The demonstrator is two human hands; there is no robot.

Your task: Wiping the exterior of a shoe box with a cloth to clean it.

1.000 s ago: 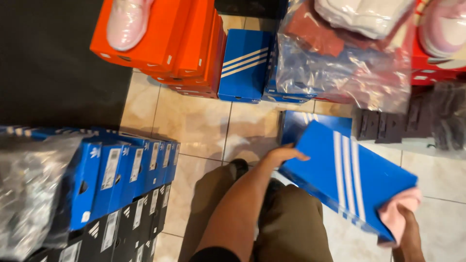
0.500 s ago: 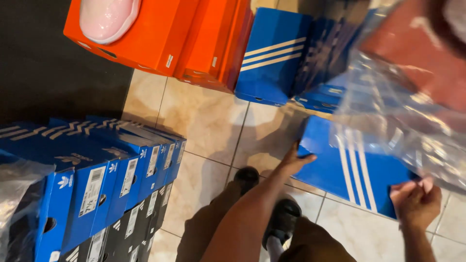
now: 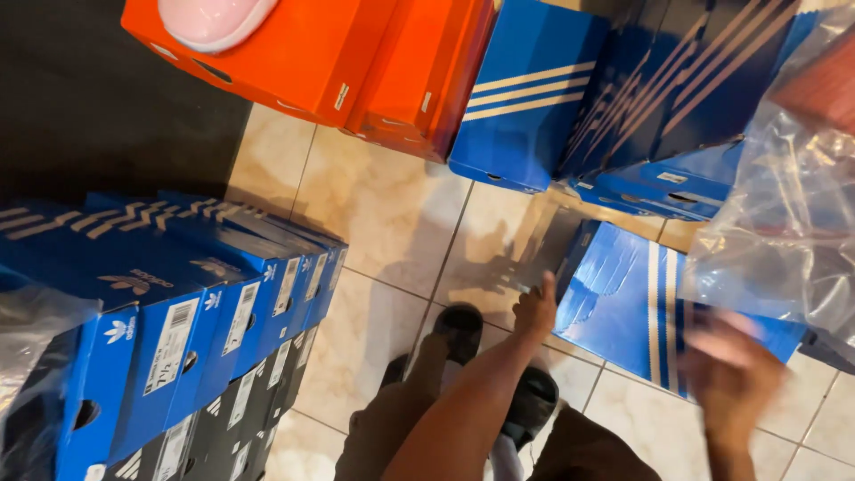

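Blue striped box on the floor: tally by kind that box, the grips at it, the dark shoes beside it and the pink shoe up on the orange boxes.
Blue striped box lying on the floor: 1
Grips: 2 (left grip on its near edge, right grip blurred over it)
Dark shoes: 2
Pink shoe: 1
Total: 6

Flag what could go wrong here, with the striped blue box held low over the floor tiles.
1. The left hand touches only the corner edge of the blue box, and the right hand is blurred, so the grip looks loose; the box might slip onto the tiles.
2. The clear plastic bag hangs over the box's far side and could snag it.
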